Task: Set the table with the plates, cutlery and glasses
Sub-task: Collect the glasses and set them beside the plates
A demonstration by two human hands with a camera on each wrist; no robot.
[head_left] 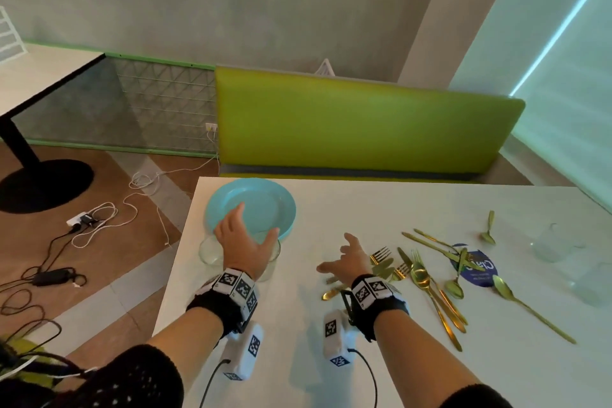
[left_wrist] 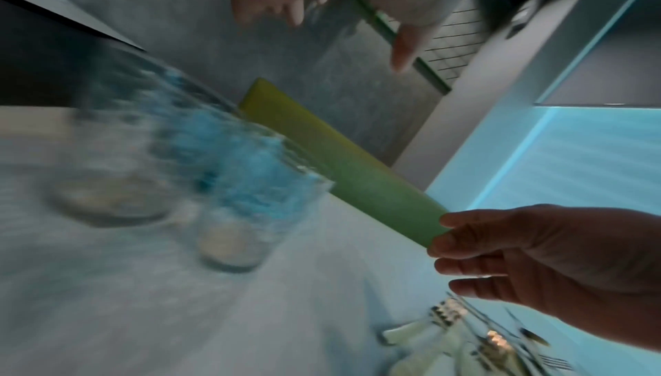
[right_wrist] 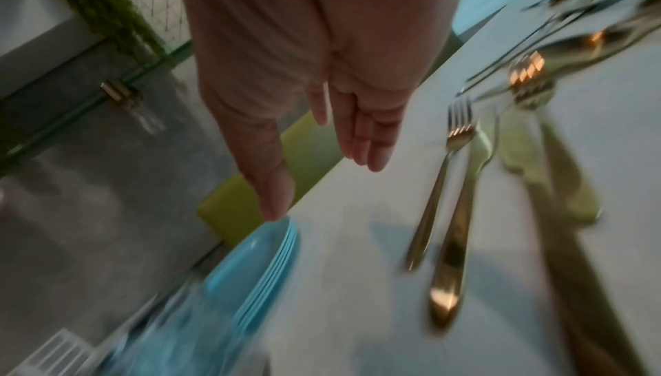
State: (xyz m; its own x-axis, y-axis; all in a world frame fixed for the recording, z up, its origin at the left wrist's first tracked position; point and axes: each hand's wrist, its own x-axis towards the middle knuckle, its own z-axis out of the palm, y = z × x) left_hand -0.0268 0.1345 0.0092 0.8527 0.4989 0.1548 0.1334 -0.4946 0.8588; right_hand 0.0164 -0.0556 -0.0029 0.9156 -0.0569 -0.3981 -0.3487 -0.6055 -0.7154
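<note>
A stack of light blue plates (head_left: 255,205) (right_wrist: 257,269) sits at the table's far left corner. Two clear glasses (head_left: 208,250) (left_wrist: 229,198) stand just in front of the stack. My left hand (head_left: 253,230) (left_wrist: 322,40) hovers over the glasses and the plates' near rim, fingers spread, holding nothing. My right hand (head_left: 334,253) (right_wrist: 322,187) is open above the bare table, just left of the loose gold cutlery (head_left: 430,275) (right_wrist: 450,184) (left_wrist: 483,339). Forks, knives and spoons lie scattered there. Both wrist views are motion-blurred.
Two more clear glasses (head_left: 549,243) stand at the table's right side, near a blue round sticker (head_left: 477,270) under the cutlery. A green bench back (head_left: 364,126) lies beyond the white table (head_left: 364,202). Cables and a power strip (head_left: 82,219) lie on the floor to the left.
</note>
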